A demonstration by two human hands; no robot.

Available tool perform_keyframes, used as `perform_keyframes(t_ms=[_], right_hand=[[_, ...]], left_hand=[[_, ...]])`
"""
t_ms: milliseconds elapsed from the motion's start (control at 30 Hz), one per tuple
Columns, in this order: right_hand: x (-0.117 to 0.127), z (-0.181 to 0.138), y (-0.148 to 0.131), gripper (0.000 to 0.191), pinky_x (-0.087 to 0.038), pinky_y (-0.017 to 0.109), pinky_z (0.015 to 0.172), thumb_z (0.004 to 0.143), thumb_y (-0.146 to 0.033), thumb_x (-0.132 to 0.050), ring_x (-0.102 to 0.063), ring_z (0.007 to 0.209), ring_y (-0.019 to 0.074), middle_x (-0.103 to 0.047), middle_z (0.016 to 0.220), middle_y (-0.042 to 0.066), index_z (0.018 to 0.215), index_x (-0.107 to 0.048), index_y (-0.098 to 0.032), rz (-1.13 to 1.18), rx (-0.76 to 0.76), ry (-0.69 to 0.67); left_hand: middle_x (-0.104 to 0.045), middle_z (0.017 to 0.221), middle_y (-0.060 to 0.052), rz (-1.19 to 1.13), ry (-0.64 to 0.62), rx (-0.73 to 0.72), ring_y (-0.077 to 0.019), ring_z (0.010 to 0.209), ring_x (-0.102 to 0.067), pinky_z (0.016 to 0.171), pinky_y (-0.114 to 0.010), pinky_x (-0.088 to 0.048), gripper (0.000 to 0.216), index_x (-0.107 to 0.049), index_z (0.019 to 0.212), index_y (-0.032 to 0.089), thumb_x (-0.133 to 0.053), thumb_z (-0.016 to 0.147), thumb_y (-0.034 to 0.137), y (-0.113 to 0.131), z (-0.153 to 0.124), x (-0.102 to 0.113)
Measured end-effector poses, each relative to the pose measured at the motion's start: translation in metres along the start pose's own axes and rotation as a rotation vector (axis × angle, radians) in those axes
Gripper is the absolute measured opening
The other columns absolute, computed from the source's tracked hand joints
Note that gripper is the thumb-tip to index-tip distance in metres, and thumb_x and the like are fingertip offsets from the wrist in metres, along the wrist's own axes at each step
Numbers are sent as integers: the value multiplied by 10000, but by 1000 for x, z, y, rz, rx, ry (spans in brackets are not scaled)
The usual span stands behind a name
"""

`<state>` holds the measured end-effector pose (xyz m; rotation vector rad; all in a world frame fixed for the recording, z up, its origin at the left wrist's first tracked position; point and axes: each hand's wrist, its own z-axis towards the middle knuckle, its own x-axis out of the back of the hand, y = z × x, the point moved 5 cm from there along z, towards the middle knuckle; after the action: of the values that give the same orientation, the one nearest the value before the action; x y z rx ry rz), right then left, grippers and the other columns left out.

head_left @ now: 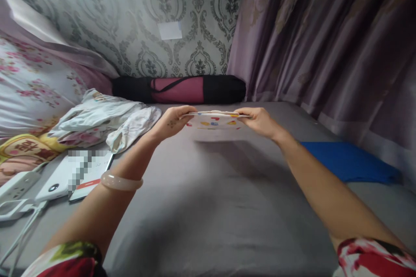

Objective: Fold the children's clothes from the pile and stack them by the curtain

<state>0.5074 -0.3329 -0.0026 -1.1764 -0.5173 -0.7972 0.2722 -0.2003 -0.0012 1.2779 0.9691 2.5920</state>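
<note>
A small white cloth point(215, 120) with coloured heart prints is stretched flat between both hands, just above the grey bed sheet point(208, 199). My left hand point(173, 120) pinches its left edge, fingers closed on the fabric. My right hand point(258, 121) grips its right edge the same way. A pale bangle point(121, 181) sits on my left forearm.
A pile of light clothes point(107, 121) lies to the left, beside a floral pillow point(32, 86). A phone and white power strip point(58, 181) rest at the near left. A folded blue cloth point(347, 162) lies right. A black-and-pink rolled mat point(178, 89) lines the wall; curtains point(325, 38) hang right.
</note>
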Motion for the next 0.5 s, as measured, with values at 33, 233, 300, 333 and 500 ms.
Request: perform_keyframes(t_ms=[33, 233, 300, 333, 500], right_hand=[[-6, -7, 1, 292, -454, 339, 953, 897, -218, -495, -619, 1067, 207, -702, 1112, 23, 1107, -697, -213, -67, 62, 30], [-81, -71, 27, 373, -501, 387, 928, 909, -67, -406, -652, 1047, 197, -713, 1107, 75, 1082, -704, -211, -289, 332, -56], [-97, -88, 32, 395, -500, 386, 937, 901, -52, -407, -638, 1080, 194, -699, 1146, 72, 1109, -696, -223, -319, 337, -90], [-101, -94, 33, 421, -490, 387, 955, 888, -37, -403, -622, 1111, 193, -684, 1180, 71, 1130, -689, -226, -329, 327, -108], [-98, -105, 27, 595, -387, 407, 1073, 730, 3, -428, -496, 1273, 201, -562, 1364, 69, 1243, -634, -219, -308, 243, -227]], left_hand=[[-713, 1007, -59, 43, -16, -43, -171, 912, -648, 832, -270, -495, 290, -663, 1085, 152, -501, 879, 278, -2, -7, -5], [-708, 1118, -58, 147, -281, -219, -178, 1060, -646, 984, -328, -460, 378, -662, 1100, 197, -378, 864, 112, -25, -75, -62], [-682, 1190, -48, 174, -351, -225, -173, 1134, -614, 1048, -349, -416, 442, -642, 1131, 209, -367, 820, 59, -29, -94, -75], [-663, 1228, -47, 188, -375, -215, -172, 1167, -594, 1066, -356, -400, 479, -632, 1148, 211, -362, 793, 36, -29, -100, -79], [-597, 1325, -66, 235, -438, -187, -205, 1237, -542, 1099, -403, -360, 536, -609, 1181, 200, -392, 724, 22, -20, -110, -77]])
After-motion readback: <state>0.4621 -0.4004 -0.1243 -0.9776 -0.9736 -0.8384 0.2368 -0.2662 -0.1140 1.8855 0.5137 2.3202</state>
